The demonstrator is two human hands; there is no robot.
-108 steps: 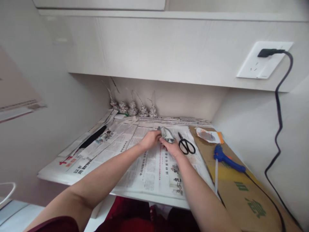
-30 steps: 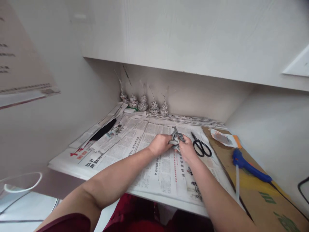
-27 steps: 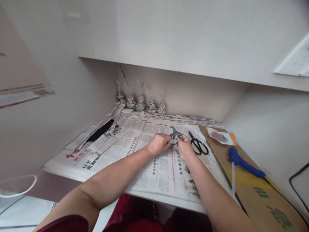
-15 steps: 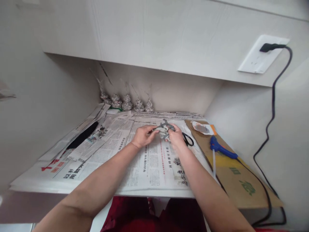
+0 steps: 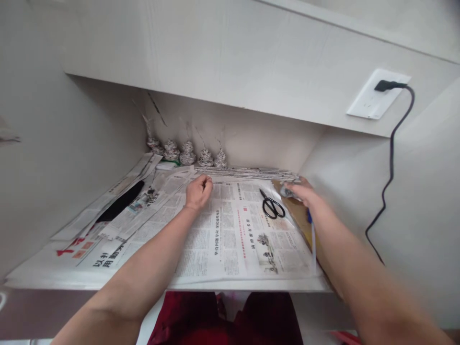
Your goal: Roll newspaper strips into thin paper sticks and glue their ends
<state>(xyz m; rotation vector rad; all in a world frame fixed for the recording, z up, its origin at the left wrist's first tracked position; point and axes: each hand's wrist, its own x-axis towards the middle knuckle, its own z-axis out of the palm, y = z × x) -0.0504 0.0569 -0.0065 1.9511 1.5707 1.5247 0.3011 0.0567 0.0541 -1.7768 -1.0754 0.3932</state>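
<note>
Over the newspaper sheets [image 5: 201, 239], my left hand [image 5: 199, 192] is closed with its fingers curled in. Whatever it may hold is hidden. My right hand [image 5: 305, 190] reaches over the cardboard at the right, closed on a small greyish crumpled piece of newspaper [image 5: 287, 190]. Black-handled scissors [image 5: 272, 207] lie between the hands, closer to the right one. Below my right hand, a blue glue gun [image 5: 309, 215] with a whitish glue stick [image 5: 314, 244] is mostly covered by my forearm.
Several coiled newspaper gourds [image 5: 187, 154] stand along the back wall. Thin rolled paper sticks [image 5: 247, 173] lie at the back edge. A black object [image 5: 122, 201] rests among paper strips at left. The cardboard [image 5: 298, 211] is at right, beneath a socket [image 5: 377, 93] with a plugged-in cord [image 5: 391, 158].
My hands have separated. The right one has carried the greyish piece rightward onto the cardboard side, and the left has moved slightly left and curled. The scissors are now uncovered; the view has shifted somewhat.
</note>
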